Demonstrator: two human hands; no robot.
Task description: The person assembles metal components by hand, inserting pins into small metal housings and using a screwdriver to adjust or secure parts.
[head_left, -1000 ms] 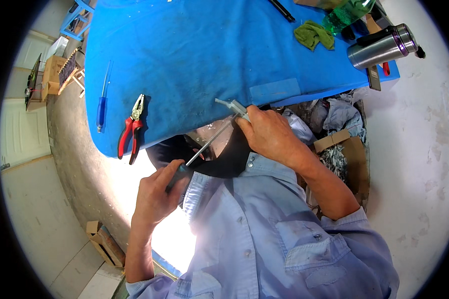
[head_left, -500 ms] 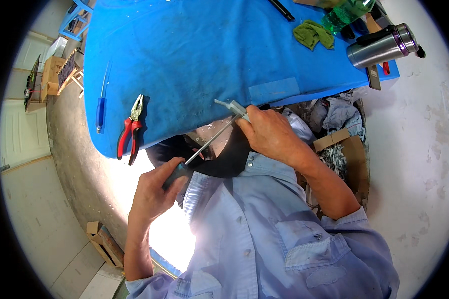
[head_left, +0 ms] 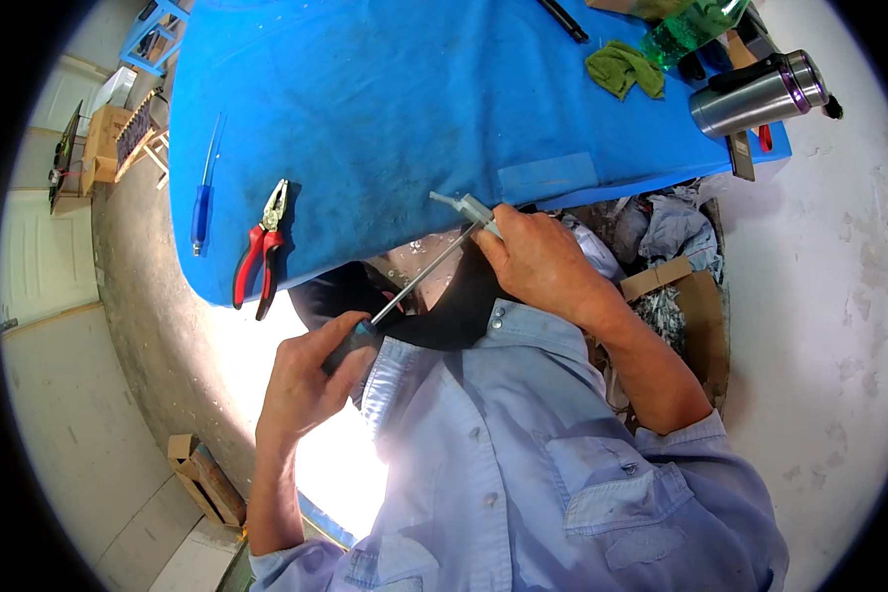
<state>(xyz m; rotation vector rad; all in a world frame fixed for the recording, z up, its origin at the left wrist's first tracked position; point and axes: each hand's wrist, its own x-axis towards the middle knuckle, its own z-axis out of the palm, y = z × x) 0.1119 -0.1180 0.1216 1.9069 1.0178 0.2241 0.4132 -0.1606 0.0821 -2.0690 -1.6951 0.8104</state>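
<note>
Screwdriver with a dark blue-grey handle and long steel shaft [head_left: 426, 274]: slants from left hand to right above the person's lap; its tip end is hard to make out, and a shallow seat could let it skid.
Left hand [head_left: 304, 383]: wrapped round the handle; too sudden a push could drive the shaft past its mark.
Pale grey, narrow-nosed, plastic-looking part [head_left: 475, 211]: at the near table edge, nose pointing left; whether the cover supports it cannot be told. Unsupported, it could twist under load.
Right hand [head_left: 538, 261]: narrowed, pinching the part's near end; with the shaft meeting the part right beside the fingers, a slip could jab them.
Table under a creased blue cover [head_left: 385, 109]: its edge stands above the lap, so a loosened grip could drop the part there.
Pliers with red-and-black handles [head_left: 272, 219]: 2 handle ends reach the near edge; a bump could tip them off.
Slim screwdriver with a clear blue handle [head_left: 202, 202]: left of the pliers, apart from both hands; low risk.
</note>
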